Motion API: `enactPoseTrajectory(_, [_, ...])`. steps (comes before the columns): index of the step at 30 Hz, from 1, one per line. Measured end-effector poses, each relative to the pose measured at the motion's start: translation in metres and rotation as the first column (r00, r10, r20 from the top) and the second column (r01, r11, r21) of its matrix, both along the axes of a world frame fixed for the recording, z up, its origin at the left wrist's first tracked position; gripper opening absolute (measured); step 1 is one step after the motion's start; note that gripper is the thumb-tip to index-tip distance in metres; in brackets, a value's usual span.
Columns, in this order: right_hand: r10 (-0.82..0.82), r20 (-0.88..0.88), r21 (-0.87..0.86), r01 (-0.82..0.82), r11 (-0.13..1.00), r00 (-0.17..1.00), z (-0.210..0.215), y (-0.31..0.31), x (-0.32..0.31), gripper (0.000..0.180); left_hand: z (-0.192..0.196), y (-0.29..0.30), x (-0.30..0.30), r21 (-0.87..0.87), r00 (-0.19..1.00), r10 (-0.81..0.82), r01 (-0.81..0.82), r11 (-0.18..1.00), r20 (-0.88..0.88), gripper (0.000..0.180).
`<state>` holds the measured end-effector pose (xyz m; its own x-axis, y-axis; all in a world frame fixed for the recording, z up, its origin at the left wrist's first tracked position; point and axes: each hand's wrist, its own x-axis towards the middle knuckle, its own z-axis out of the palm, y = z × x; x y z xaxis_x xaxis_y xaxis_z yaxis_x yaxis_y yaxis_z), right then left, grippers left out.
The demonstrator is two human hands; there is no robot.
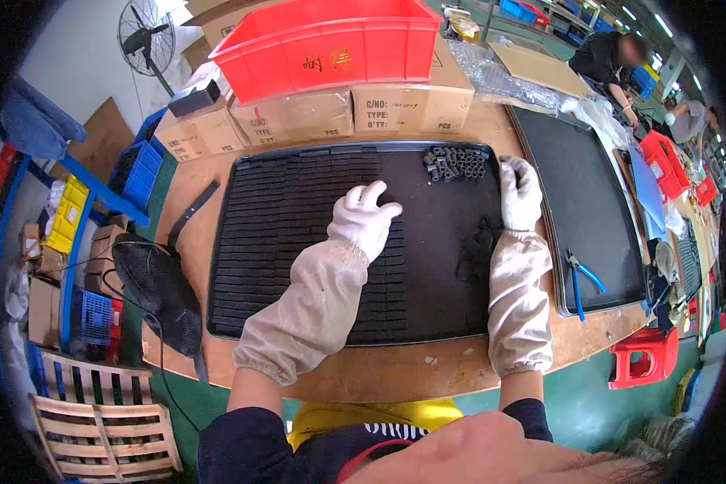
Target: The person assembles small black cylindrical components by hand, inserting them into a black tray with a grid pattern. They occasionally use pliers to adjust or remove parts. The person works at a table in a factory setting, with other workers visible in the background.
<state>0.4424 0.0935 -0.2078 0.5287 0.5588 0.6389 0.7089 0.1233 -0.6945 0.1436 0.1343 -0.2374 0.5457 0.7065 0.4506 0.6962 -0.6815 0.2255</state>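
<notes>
A large black tray [447, 266] lies on the table in front of me, with rows of small black rectangular pieces [274, 226] covering its left and middle parts. My left hand [363, 219], in a white glove, is over the right edge of these rows. Its thumb and fingers are apart, and nothing shows between them. At the tray's right rim is my gloved right hand [522, 198]. Its fingers are curled in, and what they hold, if anything, is hidden. Short black tubes [455, 163] stand grouped near the tray's far right corner. Loose black pieces [477, 248] lie piled beside my right forearm.
A second black tray [576, 210] sits to the right, with blue-handled pliers [582, 282] on it. Cardboard boxes [415, 105] and a red bin [330, 48] stand behind. A black mesh bag [160, 290] is at the left edge. A red stool [643, 359] stands below right; another person [609, 64] works beyond.
</notes>
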Motion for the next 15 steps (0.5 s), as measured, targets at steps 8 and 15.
enactPoseTrajectory(8, [-0.055, 0.525, -0.298, 0.244, 0.923, 0.850, 0.000, -0.006, 0.016, 0.015, -0.003, -0.002, -0.001, 0.069, 0.997, -0.048, 0.044, 0.997, 0.065, 0.034])
enactPoseTrajectory(15, [0.277, 0.178, -0.887, 0.031, 0.461, 0.944, 0.028, -0.025, 0.021, 0.057, 0.009, -0.005, -0.003, 0.108, 0.988, -0.113, 0.101, 0.989, 0.109, 0.030])
